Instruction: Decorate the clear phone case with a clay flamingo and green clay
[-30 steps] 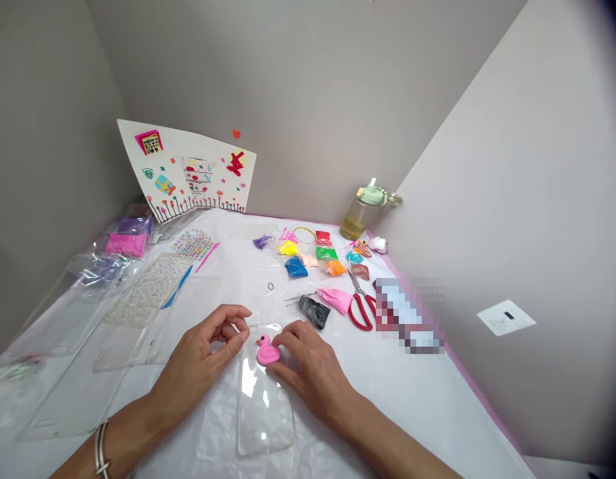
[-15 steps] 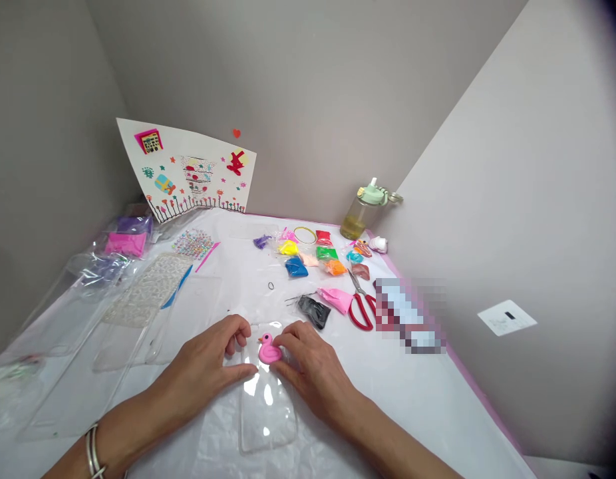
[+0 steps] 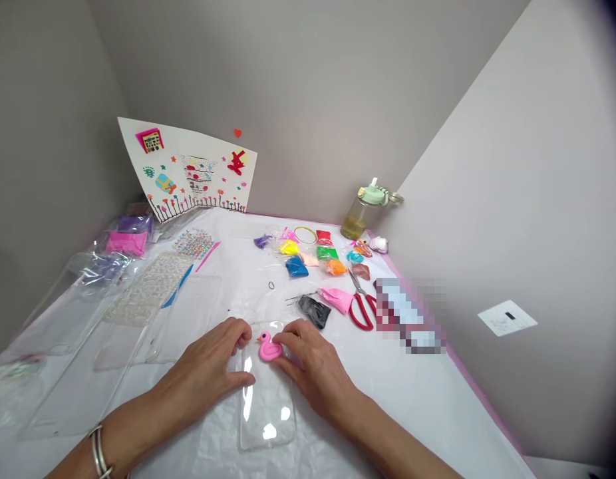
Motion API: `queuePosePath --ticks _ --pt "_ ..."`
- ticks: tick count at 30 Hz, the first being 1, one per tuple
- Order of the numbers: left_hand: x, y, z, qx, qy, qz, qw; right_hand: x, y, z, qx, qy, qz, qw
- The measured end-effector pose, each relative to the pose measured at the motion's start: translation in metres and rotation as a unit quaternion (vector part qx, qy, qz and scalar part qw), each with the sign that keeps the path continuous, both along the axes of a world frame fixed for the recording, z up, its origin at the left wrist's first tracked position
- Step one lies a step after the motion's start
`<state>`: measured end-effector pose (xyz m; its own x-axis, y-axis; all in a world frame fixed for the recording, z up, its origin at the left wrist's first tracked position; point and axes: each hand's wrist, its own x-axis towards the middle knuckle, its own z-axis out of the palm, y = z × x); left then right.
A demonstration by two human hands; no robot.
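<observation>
Everything around the edge, the work in the middle

My white-covered tabletop (image 3: 428, 399) gives the colours a pale ground, which I'd guess makes small pieces easier to find. At the back a large white paper sheet with bright stickers and drawn flowers (image 3: 188, 169) is propped up, probably to save flat space. A see-through bottle with a mint-green lid (image 3: 360, 216) stands upright in the far right corner, sensibly clear of my elbows.

Straight in front of me lies a clear, glossy, rectangular plastic case (image 3: 268, 409), lengthwise, so both arms can come at it evenly. My left hand (image 3: 213, 356) is at its left edge, thumb and fingers apart, holding nothing; I take it to be steadying or guarding that side. My right hand (image 3: 308, 352) is closed in a light pinch from the other side.

Red-handled metal scissors (image 3: 358, 290) lie beyond it, within easy reach. Nearby are a plastic packet of black clay (image 3: 314, 311) and one of light pink clay (image 3: 336, 299).

Between my right thumb and finger is a pink clay-like duck with an orange beak (image 3: 271, 350), over the case's far end; gripping it by the tail side seems meant to spare the face. I can't tell how firmly it sits there
</observation>
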<state>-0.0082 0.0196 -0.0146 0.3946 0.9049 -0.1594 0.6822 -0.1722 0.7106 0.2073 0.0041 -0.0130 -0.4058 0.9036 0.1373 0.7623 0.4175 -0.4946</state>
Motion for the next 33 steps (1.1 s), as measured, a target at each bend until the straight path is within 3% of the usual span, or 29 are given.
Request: queuePosePath --ticks 21,27,33 --pt "0.002 -0.002 0.006 0.001 0.001 0.006 1.000 -0.001 0.000 0.001 -0.020 -0.024 0.007 0.999" --pt "0.003 0.000 0.010 -0.003 0.040 0.018 0.999 0.009 0.000 0.011 -0.035 -0.108 -0.023 0.993" --pt "0.001 -0.002 0.009 -0.067 0.106 -0.050 0.991 0.013 -0.002 0.005 -0.047 -0.146 0.023 0.988"
